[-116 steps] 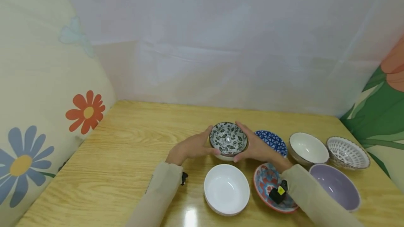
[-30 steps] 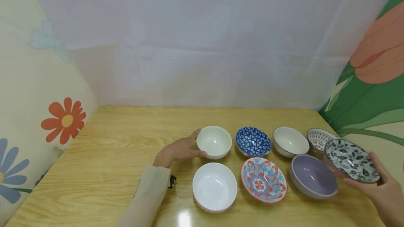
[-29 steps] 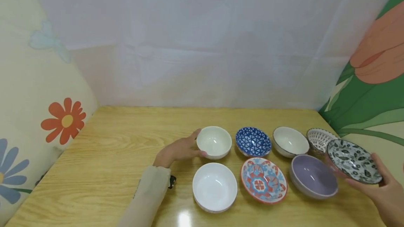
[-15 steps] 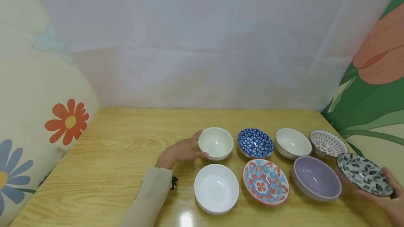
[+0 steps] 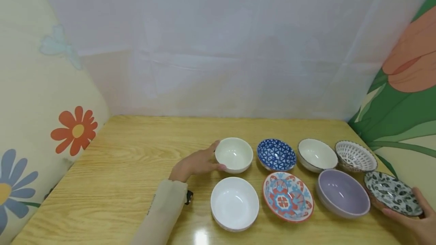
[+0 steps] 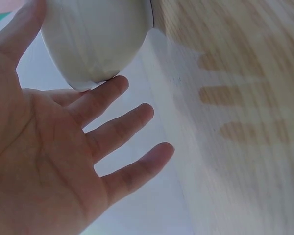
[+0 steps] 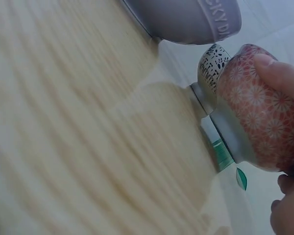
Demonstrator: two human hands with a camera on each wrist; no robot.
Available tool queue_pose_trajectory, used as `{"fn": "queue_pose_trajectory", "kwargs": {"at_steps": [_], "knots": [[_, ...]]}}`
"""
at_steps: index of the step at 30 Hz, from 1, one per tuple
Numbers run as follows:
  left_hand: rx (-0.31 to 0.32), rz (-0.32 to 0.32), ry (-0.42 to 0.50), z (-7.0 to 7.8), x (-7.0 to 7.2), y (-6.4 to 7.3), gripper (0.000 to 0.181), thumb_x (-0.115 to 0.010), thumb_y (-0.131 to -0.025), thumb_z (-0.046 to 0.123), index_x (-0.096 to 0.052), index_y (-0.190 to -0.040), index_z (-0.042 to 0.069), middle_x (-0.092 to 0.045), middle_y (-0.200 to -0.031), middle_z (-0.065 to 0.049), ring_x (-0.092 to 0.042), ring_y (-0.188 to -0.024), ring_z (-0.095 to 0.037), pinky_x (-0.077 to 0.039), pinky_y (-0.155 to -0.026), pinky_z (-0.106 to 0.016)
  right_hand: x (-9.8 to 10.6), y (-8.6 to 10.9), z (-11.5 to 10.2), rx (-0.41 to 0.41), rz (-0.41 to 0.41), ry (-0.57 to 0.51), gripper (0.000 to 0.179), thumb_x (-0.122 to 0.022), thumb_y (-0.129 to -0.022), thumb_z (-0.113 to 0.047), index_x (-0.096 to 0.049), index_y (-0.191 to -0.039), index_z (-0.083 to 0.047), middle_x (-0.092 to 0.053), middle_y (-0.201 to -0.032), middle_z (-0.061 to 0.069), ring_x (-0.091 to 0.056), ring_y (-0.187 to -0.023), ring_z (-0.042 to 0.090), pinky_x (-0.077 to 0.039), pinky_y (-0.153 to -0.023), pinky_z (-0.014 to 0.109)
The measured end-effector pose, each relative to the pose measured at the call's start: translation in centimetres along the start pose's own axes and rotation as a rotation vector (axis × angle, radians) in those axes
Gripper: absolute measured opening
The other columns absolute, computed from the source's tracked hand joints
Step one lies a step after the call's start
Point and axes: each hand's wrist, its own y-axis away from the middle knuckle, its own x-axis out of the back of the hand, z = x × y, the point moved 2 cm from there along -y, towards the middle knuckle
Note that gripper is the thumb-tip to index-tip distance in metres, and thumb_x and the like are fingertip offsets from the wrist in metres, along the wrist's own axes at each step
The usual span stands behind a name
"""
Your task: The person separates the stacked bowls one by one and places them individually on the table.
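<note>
The left hand (image 5: 198, 163) touches the left side of a cream bowl (image 5: 234, 155), thumb in front. In the left wrist view its fingers are spread and nearly straight, with a fingertip at the base of the bowl (image 6: 98, 36). At the far right, the right hand (image 5: 417, 216) grips the near rim of a bowl (image 5: 393, 193) with a black-and-white leaf pattern inside. The right wrist view shows this bowl's red, flower-patterned outside (image 7: 257, 110), thumb against its wall and base right at the tabletop. Most of its other fingers are hidden.
Beside the held bowl stand a purple bowl (image 5: 343, 193) and a lattice-patterned bowl (image 5: 355, 156). A dark-rimmed white bowl (image 5: 317, 155), a blue patterned bowl (image 5: 276, 154), a red-and-blue patterned bowl (image 5: 288, 196) and a white bowl (image 5: 234, 203) share the wooden table (image 5: 136, 154).
The leaf-patterned bowl was lifted off the cream bowl by the right hand and carried right, then lowered toward the table. The left hand stays at the cream bowl.
</note>
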Motion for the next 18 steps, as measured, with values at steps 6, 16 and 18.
{"fn": "queue_pose_trajectory", "kwargs": {"at_steps": [6, 16, 18], "knots": [[-0.006, 0.001, 0.012, 0.1, 0.0, -0.1, 0.102, -0.067, -0.083, 0.053, -0.008, -0.154, 0.01, -0.034, -0.151, -0.017, -0.042, -0.134, -0.034, -0.034, -0.109, -0.05, 0.0, -0.3, 0.5, 0.02, -0.04, 0.063, 0.119, -0.075, -0.081, -0.039, 0.023, -0.146, -0.023, 0.022, -0.154, 0.015, 0.016, -0.142, 0.042, -0.001, -0.116, 0.056], [-0.048, 0.005, 0.027, 0.0, -0.1, -0.1, 0.101, -0.068, -0.084, 0.05, -0.009, -0.154, 0.008, -0.03, -0.154, -0.015, -0.04, -0.135, -0.034, -0.032, -0.11, -0.05, 0.0, -1.8, 2.1, 0.203, -0.077, 0.073, 0.121, -0.073, -0.083, -0.037, 0.027, -0.145, -0.009, 0.025, -0.149, 0.029, 0.017, -0.137, 0.052, -0.001, -0.111, 0.065], [-0.053, 0.004, 0.031, 0.0, -0.1, -0.1, 0.101, -0.068, -0.084, 0.05, -0.009, -0.154, 0.008, -0.029, -0.155, -0.014, -0.039, -0.136, -0.033, -0.032, -0.11, -0.05, 0.2, -1.9, 2.0, 0.231, -0.083, 0.104, 0.122, -0.074, -0.082, -0.037, 0.026, -0.145, -0.007, 0.024, -0.149, 0.031, 0.014, -0.136, 0.055, -0.003, -0.11, 0.067]]}}
